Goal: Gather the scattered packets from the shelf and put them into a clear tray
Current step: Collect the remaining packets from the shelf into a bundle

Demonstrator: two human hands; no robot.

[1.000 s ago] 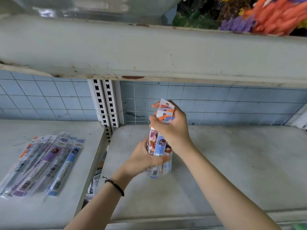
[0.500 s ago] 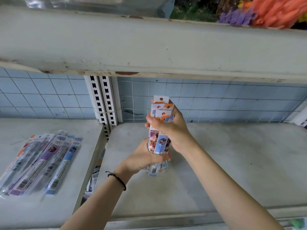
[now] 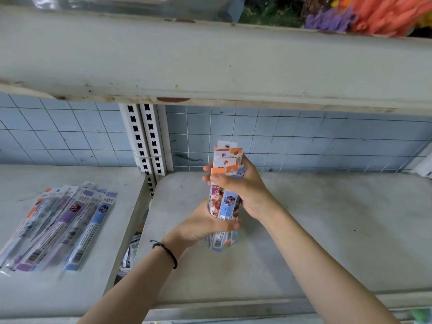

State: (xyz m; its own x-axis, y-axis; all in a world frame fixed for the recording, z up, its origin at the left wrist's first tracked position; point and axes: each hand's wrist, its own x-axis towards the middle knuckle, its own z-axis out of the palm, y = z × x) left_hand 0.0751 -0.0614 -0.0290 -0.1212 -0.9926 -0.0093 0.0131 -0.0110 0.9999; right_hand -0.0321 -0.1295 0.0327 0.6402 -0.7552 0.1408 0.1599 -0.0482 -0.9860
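Both forearms reach in from below and meet over the right-hand shelf [image 3: 327, 230]. Between the hands stands a bundle of packets [image 3: 225, 203], held upright. The left hand [image 3: 203, 226] wraps around the bundle's lower part from the left, with fingers curled across the front just above the barcoded ends. The right hand [image 3: 237, 184] closes round the upper part from the right, its fingertips showing on the left edge. The card tops fan out a little above it. Whether the bundle's bottom ends touch the shelf or hang just above it cannot be told.

A thin black cord [image 3: 166, 250] circles the left wrist.

The packets are long, narrow sleeves of glossy plastic with white, orange and blue card headers that have punched hanging holes. Their fronts carry printed cartoon figures.

A second pile of packets [image 3: 60, 228] lies flat on the left shelf [image 3: 35, 295], well apart from the hands. These are fanned side by side in orange, purple and blue.

Both shelves are dull grey-white metal, scuffed and stained. A white slotted post [image 3: 147, 136] rises between them against a pale blue tiled wall [image 3: 304, 141]. The upper shelf [image 3: 210, 61] has a chipped, rust-spotted front edge.
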